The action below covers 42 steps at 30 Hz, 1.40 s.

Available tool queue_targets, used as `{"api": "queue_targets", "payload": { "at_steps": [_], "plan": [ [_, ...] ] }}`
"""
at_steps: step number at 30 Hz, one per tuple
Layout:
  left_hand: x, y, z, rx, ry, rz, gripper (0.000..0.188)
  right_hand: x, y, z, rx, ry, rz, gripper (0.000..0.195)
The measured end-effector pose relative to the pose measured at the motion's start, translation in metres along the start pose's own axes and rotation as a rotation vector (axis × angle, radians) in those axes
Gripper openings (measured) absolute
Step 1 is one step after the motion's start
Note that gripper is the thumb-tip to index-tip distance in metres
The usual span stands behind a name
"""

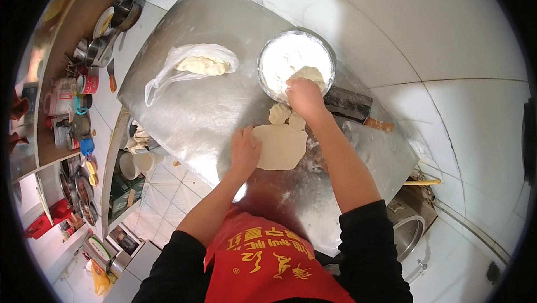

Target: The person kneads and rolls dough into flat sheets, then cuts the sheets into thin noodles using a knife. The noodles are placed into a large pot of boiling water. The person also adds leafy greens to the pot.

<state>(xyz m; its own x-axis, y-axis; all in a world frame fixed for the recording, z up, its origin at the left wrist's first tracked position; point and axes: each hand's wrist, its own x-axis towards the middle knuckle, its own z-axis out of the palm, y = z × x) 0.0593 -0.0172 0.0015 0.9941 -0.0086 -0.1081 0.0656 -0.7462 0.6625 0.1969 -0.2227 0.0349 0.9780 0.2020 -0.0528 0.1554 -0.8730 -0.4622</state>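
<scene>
A flattened sheet of dough (281, 147) lies on the steel table (201, 114) before me. My left hand (245, 150) rests at its left edge, seemingly touching it. Two small dough lumps (279, 113) sit against the sheet's far edge. My right hand (303, 93) is at the near rim of a round bowl of white flour (289, 55), its fingers curled down over the flour; whether they hold any cannot be seen. A larger piece of dough (203, 65) lies in a clear plastic bag (168, 72) at the far left.
A dark, floury flat-bladed tool (348, 103) with a wooden handle (379, 124) lies right of the bowl. Tiled wall (398, 51) borders the table on the right. Pans (126, 13), cups and jars crowd the left counter. A metal pot (407, 236) stands below at right.
</scene>
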Motion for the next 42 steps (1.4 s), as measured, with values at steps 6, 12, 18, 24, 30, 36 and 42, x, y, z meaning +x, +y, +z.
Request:
{"api": "queue_targets", "payload": {
  "at_steps": [6, 12, 18, 24, 30, 36, 42],
  "plan": [
    [0.019, -0.007, -0.027, -0.064, -0.538, 0.061, 0.031, -0.040, 0.000, -0.022, 0.547, 0.227, 0.231, 0.018],
    [0.020, -0.027, -0.072, -0.082, -0.586, -0.138, 0.047, -0.134, -0.050, 0.027, 0.596, 0.194, 0.357, 0.030],
    [-0.039, -0.016, -0.022, 0.312, -0.280, 0.560, 0.066, -0.215, -0.046, 0.051, 0.219, 0.095, 0.025, 0.057],
    [-0.060, -0.076, -0.033, 0.397, -0.508, 0.853, 0.067, -0.373, -0.010, 0.035, 0.052, -0.290, 0.177, 0.061],
    [-0.042, 0.003, 0.011, 0.250, -0.274, 0.553, 0.083, -0.407, 0.068, 0.023, -0.112, 0.082, 0.421, 0.050],
    [-0.075, -0.051, -0.035, 0.517, -0.435, 0.472, 0.102, -0.403, 0.088, 0.013, -0.107, 0.147, 0.385, 0.052],
    [-0.064, 0.021, -0.013, 0.408, -0.416, 0.621, 0.103, -0.404, 0.095, 0.010, -0.046, 0.121, 0.394, 0.053]
  ]
}}
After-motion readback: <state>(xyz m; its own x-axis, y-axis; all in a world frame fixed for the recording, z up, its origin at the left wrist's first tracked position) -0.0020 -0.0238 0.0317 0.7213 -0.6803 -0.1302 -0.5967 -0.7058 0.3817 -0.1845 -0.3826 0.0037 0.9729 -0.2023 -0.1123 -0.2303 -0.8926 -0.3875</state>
